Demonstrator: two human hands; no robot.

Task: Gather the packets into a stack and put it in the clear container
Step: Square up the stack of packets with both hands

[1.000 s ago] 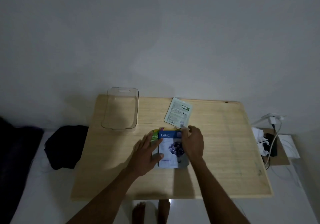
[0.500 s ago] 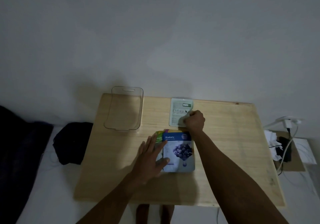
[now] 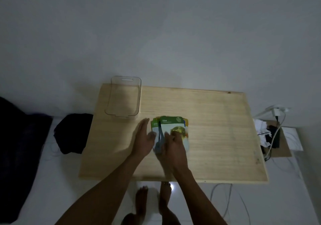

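A loose stack of packets (image 3: 156, 125) lies near the middle of the wooden table (image 3: 217, 137). Its top one is a green and white packet marked "Olive" (image 3: 172, 123), and edges of other packets stick out left and right. My right hand (image 3: 173, 148) rests on the lower part of the Olive packet and grips it. My left hand (image 3: 144, 139) lies flat, fingers together and pointing away, against the stack's left side with its thumb touching. The clear container (image 3: 126, 79) stands at the table's far left corner with nothing in it.
A dark bundle of cloth (image 3: 73, 132) lies on the floor left of the table. A plug, cables and crumpled paper (image 3: 271, 130) sit to the right. My bare feet (image 3: 142, 200) show below the table's near edge.
My right hand picked up the pale packet from the back of the table, turned it face up and brought it onto the stack. My left hand stayed beside the stack.
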